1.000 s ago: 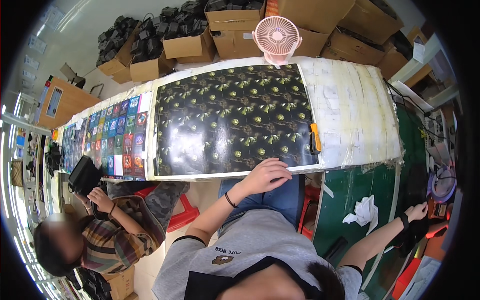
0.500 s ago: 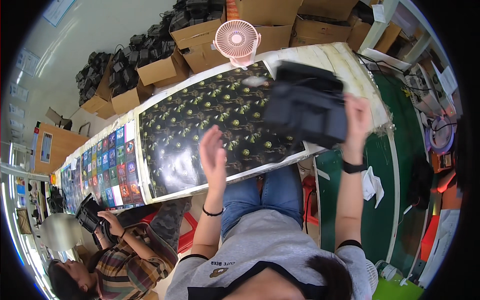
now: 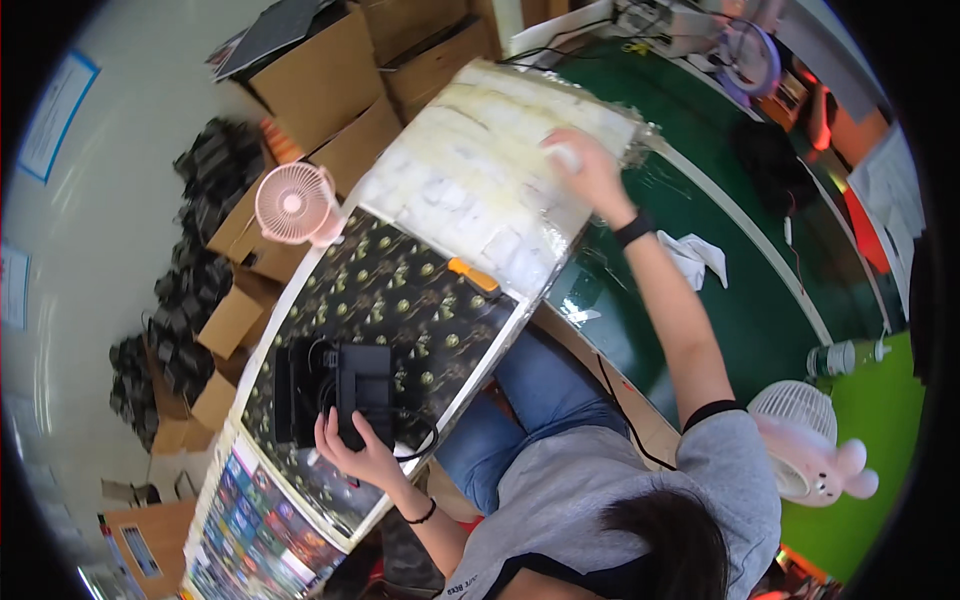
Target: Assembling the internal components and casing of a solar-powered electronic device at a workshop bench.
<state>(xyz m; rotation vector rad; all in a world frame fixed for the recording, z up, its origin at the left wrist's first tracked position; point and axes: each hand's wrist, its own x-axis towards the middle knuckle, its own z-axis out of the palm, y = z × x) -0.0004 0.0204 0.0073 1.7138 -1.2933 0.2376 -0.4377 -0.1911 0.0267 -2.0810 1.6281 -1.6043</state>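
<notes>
A black box-like device (image 3: 365, 385) with a black cable lies on the dark patterned mat (image 3: 420, 325). My left hand (image 3: 355, 450) rests at its near edge, fingers apart and touching it. Over the pale, film-covered end of the table (image 3: 470, 160), my right hand (image 3: 592, 175) is closed around a small white wad (image 3: 563, 155), slightly blurred, so its kind does not show. An orange-handled tool (image 3: 473, 277), perhaps a screwdriver, lies at the mat's edge between my hands.
A pink fan (image 3: 297, 205) stands at the table's far edge. Behind are cardboard boxes (image 3: 320, 95) and heaps of black devices (image 3: 190, 290). A crumpled white tissue (image 3: 692, 258) lies on the green surface to the right. Printed cards (image 3: 265, 515) cover the table's near left.
The black device, held up in my right hand before, now lies on the mat. My left hand has come down to it; my right has moved to the pale table end. The view has turned.
</notes>
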